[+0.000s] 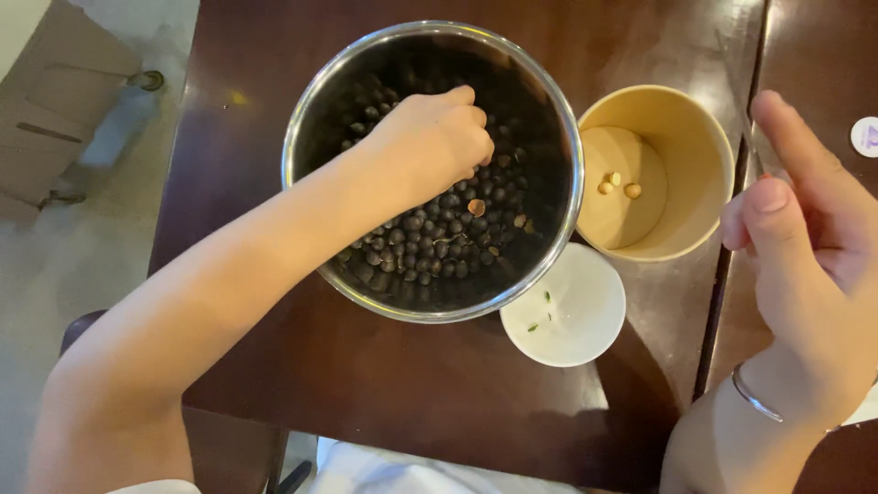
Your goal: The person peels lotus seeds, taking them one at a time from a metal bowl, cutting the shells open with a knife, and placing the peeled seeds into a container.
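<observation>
A steel bowl [315,101] full of small dark round seeds [439,247] stands in the middle of a dark wooden table [412,393]. My left hand [430,142] reaches down into the bowl, fingers curled among the seeds; what it grips is hidden. My right hand [805,247] hovers over the table's right side, holding a thin blade [757,151] between thumb and fingers. A tan paper cup [690,137] right of the bowl holds three pale peeled kernels [617,186]. A small white dish [585,320] in front of it holds a few green slivers.
A silver bangle [754,398] circles my right wrist. A round white sticker [866,135] lies at the far right. Cardboard boxes [55,101] sit on the floor at the left, beyond the table's edge.
</observation>
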